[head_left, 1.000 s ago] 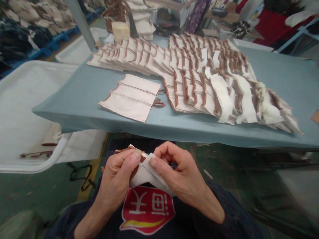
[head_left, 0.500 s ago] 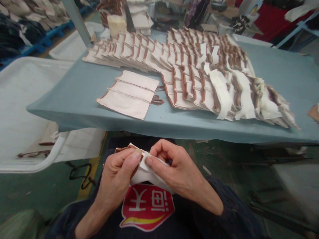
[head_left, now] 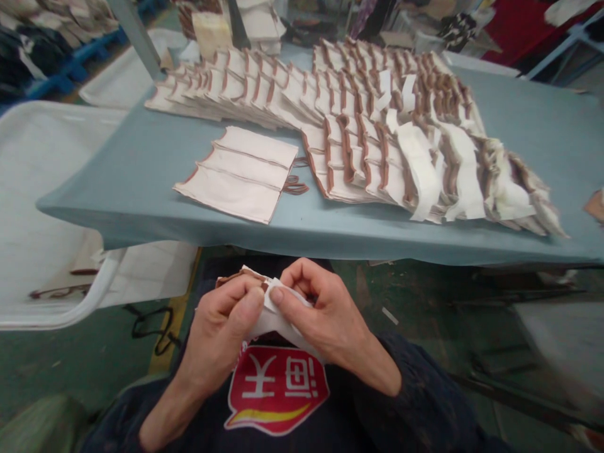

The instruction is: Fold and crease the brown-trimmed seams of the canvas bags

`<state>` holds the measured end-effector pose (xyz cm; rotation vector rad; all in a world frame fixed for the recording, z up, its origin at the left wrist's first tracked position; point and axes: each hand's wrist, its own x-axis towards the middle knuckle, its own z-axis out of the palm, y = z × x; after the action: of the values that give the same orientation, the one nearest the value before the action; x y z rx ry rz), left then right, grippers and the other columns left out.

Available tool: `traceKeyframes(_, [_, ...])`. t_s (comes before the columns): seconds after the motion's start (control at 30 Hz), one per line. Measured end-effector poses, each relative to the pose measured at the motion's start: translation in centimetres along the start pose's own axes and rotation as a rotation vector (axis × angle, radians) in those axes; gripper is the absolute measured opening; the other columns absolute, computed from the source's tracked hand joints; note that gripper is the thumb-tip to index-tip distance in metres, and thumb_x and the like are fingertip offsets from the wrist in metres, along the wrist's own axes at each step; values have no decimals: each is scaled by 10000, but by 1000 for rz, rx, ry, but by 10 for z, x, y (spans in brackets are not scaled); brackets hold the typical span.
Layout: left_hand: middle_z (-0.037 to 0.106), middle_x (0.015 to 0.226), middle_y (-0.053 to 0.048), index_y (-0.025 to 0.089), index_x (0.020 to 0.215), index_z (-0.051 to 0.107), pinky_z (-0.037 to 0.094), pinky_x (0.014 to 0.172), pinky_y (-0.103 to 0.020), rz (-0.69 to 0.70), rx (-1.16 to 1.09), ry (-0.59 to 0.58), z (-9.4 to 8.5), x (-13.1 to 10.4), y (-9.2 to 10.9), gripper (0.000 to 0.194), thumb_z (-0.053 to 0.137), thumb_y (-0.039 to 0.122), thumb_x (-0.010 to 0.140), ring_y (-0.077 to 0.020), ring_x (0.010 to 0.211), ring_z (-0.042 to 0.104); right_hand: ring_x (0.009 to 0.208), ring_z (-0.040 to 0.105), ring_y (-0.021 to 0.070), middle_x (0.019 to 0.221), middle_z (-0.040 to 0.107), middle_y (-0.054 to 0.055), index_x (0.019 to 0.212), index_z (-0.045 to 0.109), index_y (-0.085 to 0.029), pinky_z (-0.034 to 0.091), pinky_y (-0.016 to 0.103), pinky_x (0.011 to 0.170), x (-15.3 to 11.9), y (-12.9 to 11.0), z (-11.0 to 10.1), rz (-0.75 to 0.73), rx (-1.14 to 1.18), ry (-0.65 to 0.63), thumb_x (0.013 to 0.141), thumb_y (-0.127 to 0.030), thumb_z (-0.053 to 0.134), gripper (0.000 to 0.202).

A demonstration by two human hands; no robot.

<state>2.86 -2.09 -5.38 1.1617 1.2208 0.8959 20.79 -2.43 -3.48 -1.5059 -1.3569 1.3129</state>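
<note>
Above the lap, my left hand [head_left: 221,340] pinches the brown-edged end of a cream fabric piece [head_left: 278,327]. Close beside it, my right hand [head_left: 325,314] grips the white part of the same piece between thumb and fingers. Both thumbs lie on top, nearly touching at the brown edge. The fingers and palms hide much of the cloth, so its full shape does not show. On the table beyond the hands lies a flat, cream sewn panel [head_left: 240,173] with brown edging and thin brown loops at its right side.
Overlapping rows of brown-trimmed cream panels [head_left: 236,85] cover the back of the blue-grey table [head_left: 141,214]. White strips [head_left: 419,170] lie across the right-hand stacks. A white plastic bin [head_left: 28,220] stands at left, and a metal post [head_left: 136,38] rises behind it.
The view has shifted slightly, and the table sits a little higher in it. Both hands keep hold of the cream fabric, with the right thumb slightly closer to the left.
</note>
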Motion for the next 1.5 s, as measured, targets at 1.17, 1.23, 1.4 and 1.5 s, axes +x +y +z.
traceKeyframes(1.17, [645, 700, 25, 214, 698, 635, 425, 556, -227, 259, -14, -197, -10, -3, -2, 188, 582, 207, 878, -137, 620, 556, 458, 260, 53, 533, 401, -108, 677, 518, -199, 173, 227, 429, 16, 43, 23, 282, 915, -601, 756, -418, 881, 431])
traceKeyframes(1.23, [629, 668, 36, 215, 698, 620, 420, 568, -230, 299, 22, -200, -7, -6, 0, 184, 568, 178, 870, -133, 607, 565, 415, 199, 47, 478, 347, -129, 668, 515, -204, 130, 238, 407, 19, 50, 26, 335, 1003, -718, 716, -420, 894, 439])
traceKeyframes(1.4, [539, 586, 55, 211, 659, 565, 397, 569, -234, 395, 75, -225, -6, -6, 7, 188, 578, 164, 841, -116, 555, 503, 375, 220, 40, 427, 362, -122, 611, 519, -204, 121, 252, 403, 24, 60, 27, 395, 969, -929, 634, -514, 970, 548])
traceKeyframes(1.5, [553, 625, 33, 209, 649, 559, 415, 581, -246, 296, -10, -285, -13, 3, 0, 207, 602, 228, 850, -135, 597, 501, 386, 262, 45, 432, 386, -107, 586, 519, -200, 148, 250, 414, 23, 59, 27, 389, 881, -820, 597, -622, 980, 625])
